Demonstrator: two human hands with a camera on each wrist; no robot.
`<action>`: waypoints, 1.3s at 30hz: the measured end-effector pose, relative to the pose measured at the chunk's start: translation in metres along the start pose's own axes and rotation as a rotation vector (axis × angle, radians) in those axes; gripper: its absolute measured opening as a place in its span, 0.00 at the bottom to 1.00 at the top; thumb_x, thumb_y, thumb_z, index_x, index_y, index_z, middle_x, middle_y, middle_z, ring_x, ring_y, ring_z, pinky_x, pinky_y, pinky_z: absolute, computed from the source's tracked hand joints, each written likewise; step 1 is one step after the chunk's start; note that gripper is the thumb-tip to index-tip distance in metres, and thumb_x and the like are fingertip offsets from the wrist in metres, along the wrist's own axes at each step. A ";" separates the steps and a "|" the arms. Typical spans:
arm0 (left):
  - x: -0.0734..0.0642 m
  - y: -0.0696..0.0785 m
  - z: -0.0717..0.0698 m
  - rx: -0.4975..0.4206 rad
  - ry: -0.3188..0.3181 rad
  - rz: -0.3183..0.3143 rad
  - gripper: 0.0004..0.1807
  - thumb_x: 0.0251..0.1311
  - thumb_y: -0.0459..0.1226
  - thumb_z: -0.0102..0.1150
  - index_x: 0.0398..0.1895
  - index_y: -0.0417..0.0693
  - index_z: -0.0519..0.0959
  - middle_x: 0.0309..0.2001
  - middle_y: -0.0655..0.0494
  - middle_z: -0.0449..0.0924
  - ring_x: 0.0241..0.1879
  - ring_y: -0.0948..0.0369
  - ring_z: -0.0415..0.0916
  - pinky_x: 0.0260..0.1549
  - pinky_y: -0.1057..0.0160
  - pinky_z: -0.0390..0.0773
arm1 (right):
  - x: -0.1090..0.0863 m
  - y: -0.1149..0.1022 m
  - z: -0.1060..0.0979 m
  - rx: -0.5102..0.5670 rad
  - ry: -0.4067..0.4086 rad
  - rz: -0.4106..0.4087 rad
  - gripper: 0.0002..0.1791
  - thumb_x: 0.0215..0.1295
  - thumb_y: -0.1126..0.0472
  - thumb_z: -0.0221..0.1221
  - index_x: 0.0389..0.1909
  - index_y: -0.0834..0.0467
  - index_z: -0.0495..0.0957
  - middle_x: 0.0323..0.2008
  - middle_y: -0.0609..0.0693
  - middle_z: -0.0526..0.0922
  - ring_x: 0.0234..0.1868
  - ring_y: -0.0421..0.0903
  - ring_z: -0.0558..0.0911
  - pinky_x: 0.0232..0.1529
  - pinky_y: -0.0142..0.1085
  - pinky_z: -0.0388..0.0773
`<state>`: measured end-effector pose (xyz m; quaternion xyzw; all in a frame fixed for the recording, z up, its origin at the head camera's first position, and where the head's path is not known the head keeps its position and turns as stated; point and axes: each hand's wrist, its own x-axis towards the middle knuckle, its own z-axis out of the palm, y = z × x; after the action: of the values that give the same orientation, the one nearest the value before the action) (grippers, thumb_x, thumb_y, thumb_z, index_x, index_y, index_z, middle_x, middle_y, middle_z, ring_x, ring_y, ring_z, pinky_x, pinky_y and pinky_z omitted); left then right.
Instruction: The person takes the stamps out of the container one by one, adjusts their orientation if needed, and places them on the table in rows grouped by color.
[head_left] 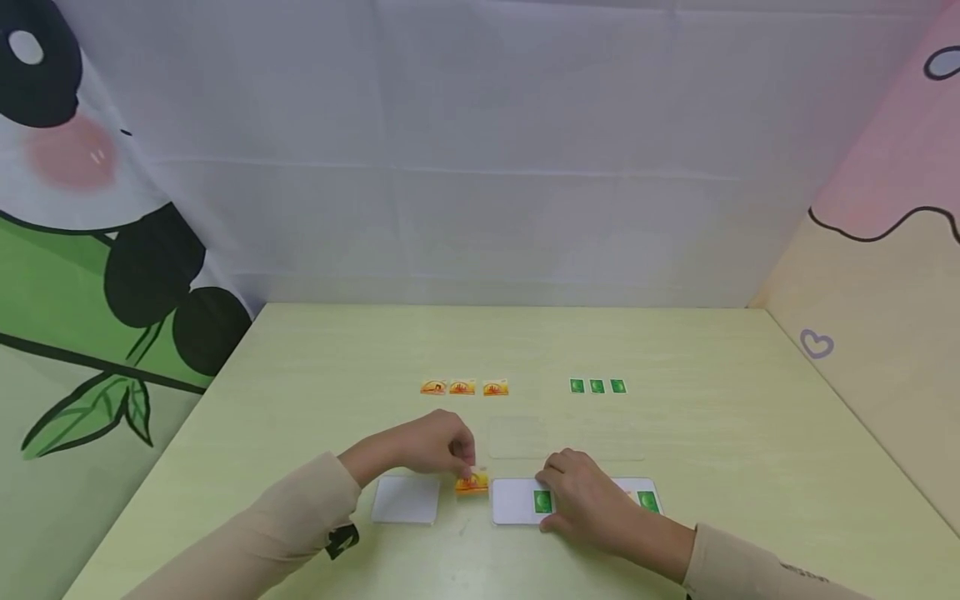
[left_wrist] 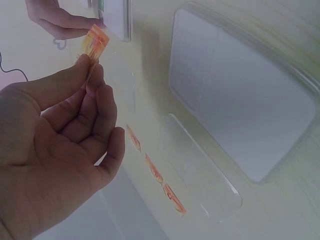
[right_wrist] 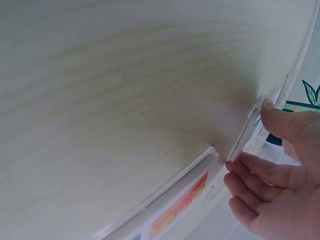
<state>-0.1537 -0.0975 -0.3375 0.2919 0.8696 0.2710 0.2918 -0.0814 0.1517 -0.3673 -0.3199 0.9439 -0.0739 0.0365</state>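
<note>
My left hand [head_left: 441, 446] pinches a small orange picture card [head_left: 472, 482] between thumb and forefinger, in the space between two white boxes. In the left wrist view the card [left_wrist: 96, 42] tilts up from the fingertips. To its left lies a plain white box [head_left: 405, 500]. My right hand [head_left: 588, 500] grips the middle white box [head_left: 513, 502] by its near and far edges; a green card [head_left: 543, 502] lies on that box. Partly behind this hand, the right white box [head_left: 633, 484] carries another green card [head_left: 648, 501] and an orange one, mostly hidden.
Farther back, three orange cards [head_left: 462, 387] form a row on the left, with three green cards [head_left: 597, 386] to the right. Clear plastic covers [head_left: 517, 437] lie just beyond the boxes. A white cloth [head_left: 480, 225] hangs behind the table [head_left: 720, 358], with printed panels at both sides.
</note>
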 end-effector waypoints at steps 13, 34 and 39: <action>-0.007 -0.008 -0.003 0.004 0.001 -0.011 0.04 0.55 0.34 0.66 0.25 0.46 0.81 0.24 0.60 0.80 0.27 0.66 0.71 0.31 0.67 0.72 | 0.000 0.003 0.005 0.014 0.014 -0.012 0.28 0.48 0.46 0.71 0.45 0.61 0.81 0.42 0.48 0.82 0.44 0.42 0.76 0.54 0.41 0.74; -0.020 -0.009 -0.011 0.024 -0.011 -0.039 0.05 0.55 0.34 0.66 0.25 0.46 0.80 0.24 0.61 0.78 0.27 0.66 0.69 0.30 0.69 0.71 | 0.001 0.001 0.004 -0.008 0.016 -0.015 0.28 0.48 0.46 0.71 0.46 0.61 0.81 0.42 0.48 0.82 0.44 0.43 0.76 0.55 0.41 0.73; -0.022 -0.008 -0.012 0.020 -0.010 -0.055 0.05 0.55 0.33 0.66 0.24 0.46 0.80 0.24 0.60 0.77 0.27 0.65 0.68 0.30 0.68 0.70 | 0.001 0.001 0.004 -0.009 0.015 -0.016 0.28 0.49 0.46 0.71 0.46 0.61 0.81 0.41 0.48 0.82 0.44 0.43 0.76 0.54 0.41 0.73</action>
<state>-0.1499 -0.1214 -0.3260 0.2724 0.8785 0.2525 0.3005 -0.0818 0.1516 -0.3709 -0.3269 0.9419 -0.0720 0.0275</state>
